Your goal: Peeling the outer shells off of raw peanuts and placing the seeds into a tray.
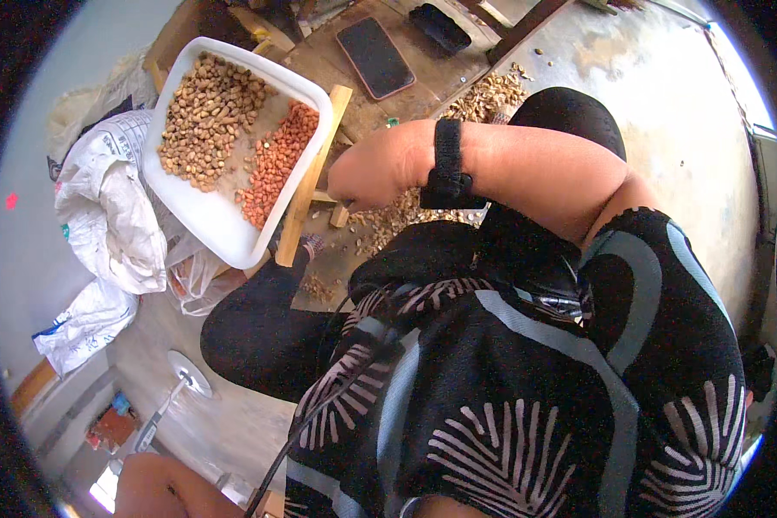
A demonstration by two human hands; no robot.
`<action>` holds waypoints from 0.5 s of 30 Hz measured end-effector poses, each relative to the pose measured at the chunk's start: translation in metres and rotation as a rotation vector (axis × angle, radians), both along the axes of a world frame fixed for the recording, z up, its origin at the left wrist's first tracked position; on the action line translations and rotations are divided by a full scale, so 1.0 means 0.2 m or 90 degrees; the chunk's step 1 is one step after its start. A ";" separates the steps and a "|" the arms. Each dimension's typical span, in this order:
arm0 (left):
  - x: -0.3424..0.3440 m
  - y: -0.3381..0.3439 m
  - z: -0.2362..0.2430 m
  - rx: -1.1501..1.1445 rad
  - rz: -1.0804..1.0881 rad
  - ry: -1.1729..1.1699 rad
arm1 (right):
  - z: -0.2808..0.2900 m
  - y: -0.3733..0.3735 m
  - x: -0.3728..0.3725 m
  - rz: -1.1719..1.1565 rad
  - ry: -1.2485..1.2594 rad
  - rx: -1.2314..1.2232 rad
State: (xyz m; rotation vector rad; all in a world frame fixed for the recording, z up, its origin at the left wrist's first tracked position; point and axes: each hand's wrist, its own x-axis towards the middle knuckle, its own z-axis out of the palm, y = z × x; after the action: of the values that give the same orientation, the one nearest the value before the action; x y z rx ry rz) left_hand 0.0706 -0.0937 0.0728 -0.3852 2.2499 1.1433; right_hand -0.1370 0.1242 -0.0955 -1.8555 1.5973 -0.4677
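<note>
My right hand (pixel 371 174), with a black strap (pixel 447 164) round its wrist, reaches leftward beside a wooden bar (pixel 315 177). Its fingers curl down and away, and whatever they hold is hidden. Just left of the bar sits a white plastic tray (pixel 200 229), tilted in view. Unshelled peanuts (pixel 211 116) fill much of its far left part; shelled reddish peanut kernels (pixel 281 164) lie in a heap along its right side. Broken peanut shells (pixel 397 220) are scattered below my right hand. My left hand does not show.
A phone (pixel 375 59) and a black case (pixel 440 28) lie on a brown board at the back. More shells (pixel 492 93) spread on the floor. White woven sacks (pixel 112 203) crowd the left wall. A bare limb (pixel 168 488) shows at the lower left, near a round metal base (pixel 190 374).
</note>
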 end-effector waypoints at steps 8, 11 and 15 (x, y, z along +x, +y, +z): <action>-0.12 0.11 0.03 0.016 -0.065 0.020 | 0.03 0.00 -0.03 -0.004 -0.039 -0.017; -0.19 0.17 0.00 0.032 -0.098 0.037 | 0.03 0.00 -0.02 0.001 -0.011 -0.023; -0.31 0.30 -0.07 0.067 -0.155 0.069 | 0.13 0.02 -0.03 0.029 -0.021 0.009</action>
State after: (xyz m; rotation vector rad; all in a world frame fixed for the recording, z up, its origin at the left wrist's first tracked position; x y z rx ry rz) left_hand 0.0076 -0.0346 0.0591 -0.0056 2.2426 1.1698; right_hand -0.1428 0.1284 -0.0687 -1.8610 1.5301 -0.4634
